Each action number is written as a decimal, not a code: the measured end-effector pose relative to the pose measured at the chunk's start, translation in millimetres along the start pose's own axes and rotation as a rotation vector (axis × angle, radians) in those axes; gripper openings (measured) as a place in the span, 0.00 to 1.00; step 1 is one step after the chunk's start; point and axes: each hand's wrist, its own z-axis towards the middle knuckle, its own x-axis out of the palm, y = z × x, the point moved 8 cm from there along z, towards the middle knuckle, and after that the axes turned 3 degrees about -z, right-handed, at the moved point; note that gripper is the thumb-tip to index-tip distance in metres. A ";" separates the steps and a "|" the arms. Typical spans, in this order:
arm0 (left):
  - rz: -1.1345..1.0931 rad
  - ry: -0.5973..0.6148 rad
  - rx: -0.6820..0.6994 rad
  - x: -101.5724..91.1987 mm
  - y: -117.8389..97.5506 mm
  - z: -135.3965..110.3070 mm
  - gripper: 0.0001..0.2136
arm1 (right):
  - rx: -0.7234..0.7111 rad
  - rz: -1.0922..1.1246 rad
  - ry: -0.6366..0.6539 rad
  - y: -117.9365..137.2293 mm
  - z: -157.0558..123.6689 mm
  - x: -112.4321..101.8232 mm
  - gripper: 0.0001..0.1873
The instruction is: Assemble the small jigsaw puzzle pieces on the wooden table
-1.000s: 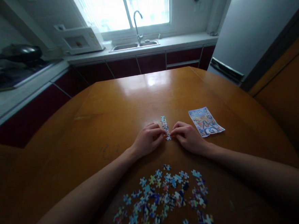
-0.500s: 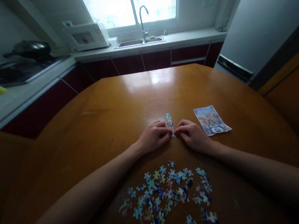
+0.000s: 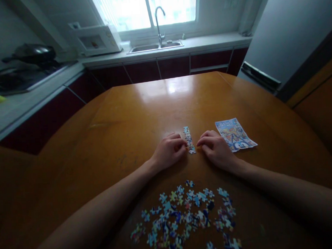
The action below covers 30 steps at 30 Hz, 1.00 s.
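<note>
A narrow strip of joined jigsaw pieces (image 3: 189,140) lies flat on the wooden table, its long side running away from me. At its left edge rests my left hand (image 3: 170,150), fingers curled and closed, the fingertips beside the lower part of the strip; whether they touch it I cannot tell. My right hand (image 3: 215,147) lies a small gap to the strip's right, its fingers bent together with nothing visible in them. Closer to me, many loose jigsaw pieces (image 3: 186,216) are spread in a pile between my forearms.
A printed picture sheet (image 3: 235,134) lies just beyond my right hand. The wooden table (image 3: 120,116) reaches toward a counter with a sink (image 3: 145,48) and a microwave (image 3: 94,41). A wok (image 3: 34,54) sits on the stove at left; a fridge (image 3: 292,28) stands at right.
Both hands have drawn apart from the strip's near end, the right one moving right and the left slightly left. More of the strip now shows, lying on the table.
</note>
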 end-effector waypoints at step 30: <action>-0.040 0.104 0.071 5.1 -9.2 -1.5 0.10 | 0.008 0.004 0.066 1.1 -0.1 4.6 0.13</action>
